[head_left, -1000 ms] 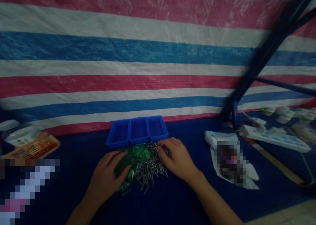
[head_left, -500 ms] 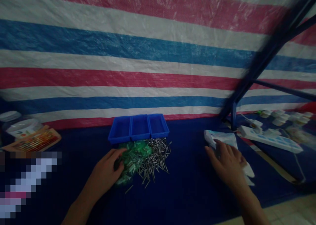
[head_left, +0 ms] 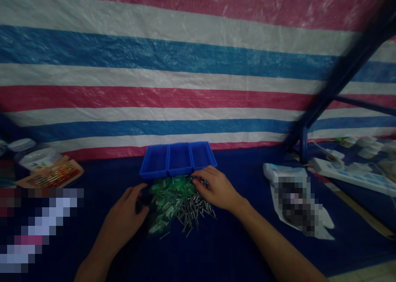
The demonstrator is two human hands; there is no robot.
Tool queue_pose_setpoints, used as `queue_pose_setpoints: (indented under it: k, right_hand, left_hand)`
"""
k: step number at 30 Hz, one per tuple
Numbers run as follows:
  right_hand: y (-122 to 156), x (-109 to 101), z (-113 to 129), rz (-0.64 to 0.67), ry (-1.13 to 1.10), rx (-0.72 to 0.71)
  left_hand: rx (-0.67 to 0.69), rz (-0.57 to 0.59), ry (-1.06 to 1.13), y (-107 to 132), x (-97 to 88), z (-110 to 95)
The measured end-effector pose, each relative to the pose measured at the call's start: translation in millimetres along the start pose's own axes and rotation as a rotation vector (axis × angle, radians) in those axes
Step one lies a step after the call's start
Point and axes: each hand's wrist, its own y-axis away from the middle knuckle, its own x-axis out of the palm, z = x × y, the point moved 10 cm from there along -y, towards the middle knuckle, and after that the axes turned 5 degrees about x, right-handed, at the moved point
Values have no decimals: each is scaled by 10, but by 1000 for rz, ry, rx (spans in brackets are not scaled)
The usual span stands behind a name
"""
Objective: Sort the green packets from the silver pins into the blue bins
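Note:
A loose pile of small green and clear plastic pieces (head_left: 165,203) lies on the dark blue table. Against its right side are many thin metal pins (head_left: 193,212), heaped together. My left hand (head_left: 128,212) is at the left edge of the green pieces, thumb and fingers apart, holding nothing that I can see. Over the upper right of the heap, my right hand (head_left: 218,189) reaches in with thumb and fingers parted, hiding some pins. Just behind the pile stands a blue tray with three compartments (head_left: 179,172); no contents show in it.
A plastic packet (head_left: 286,172) lies to the right, partly pixelated. Beyond it are a white power strip (head_left: 352,176) and a blue metal frame (head_left: 305,143). On the left, a wooden tray of thin reddish sticks (head_left: 51,176) sits by a plastic jar (head_left: 40,158). A striped sheet (head_left: 185,79) hangs behind.
My right hand has moved left from the plastic packet to the metal pins. My left hand stays beside the green pieces. The view has shifted slightly.

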Motion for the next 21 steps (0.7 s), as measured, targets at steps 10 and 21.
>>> queue_pose_setpoints:
  k: [10,21]
  right_hand:
    - [125,-13,-144,-57,-105,64]
    - [153,70,47,-60,-293,37]
  left_hand:
    - [52,-111,35,-21,-50,36]
    - [271,-417,372,-258,-764,-1002]
